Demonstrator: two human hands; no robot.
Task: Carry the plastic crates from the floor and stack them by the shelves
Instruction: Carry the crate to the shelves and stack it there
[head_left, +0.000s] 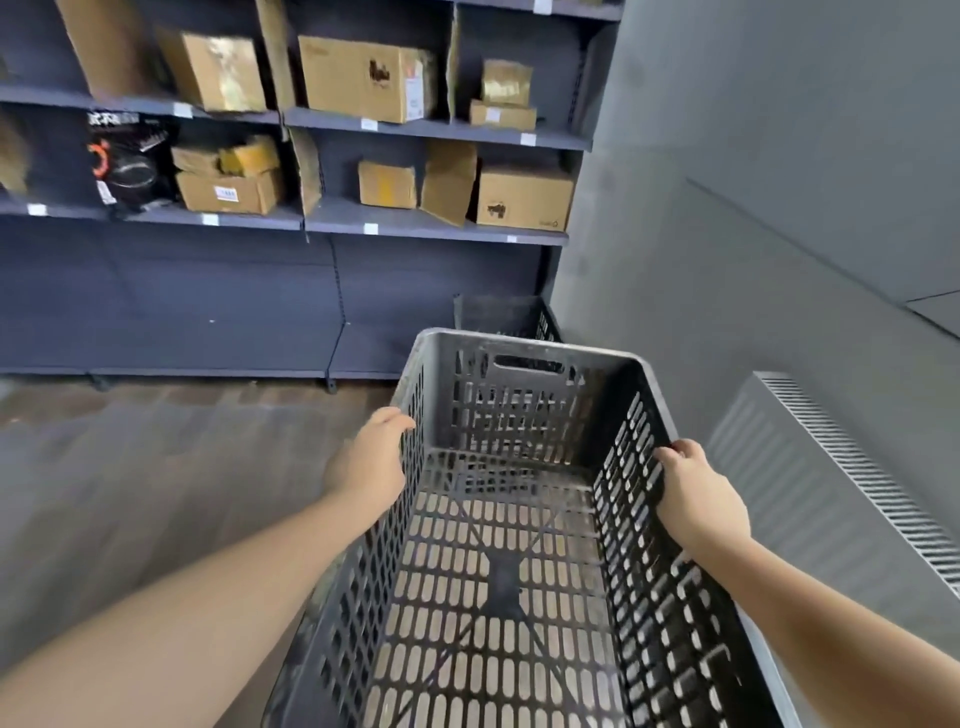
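Note:
A large dark grey perforated plastic crate (519, 353) is held up off the floor in front of me, empty, its slotted bottom showing the floor below. My left hand (371, 457) grips its left wall rim. My right hand (696, 493) grips the right wall rim. Beyond it, another dark crate (501, 314) stands on the floor in the corner beside the shelves (436, 228), partly hidden by the held crate.
Dark blue shelves carry several cardboard boxes (522, 197) and a black packaged item (127, 161). A grey wall (753, 156) closes the right side, with a low slatted radiator unit (831, 483) along it. Wood-look floor (156, 467) spreads to the left.

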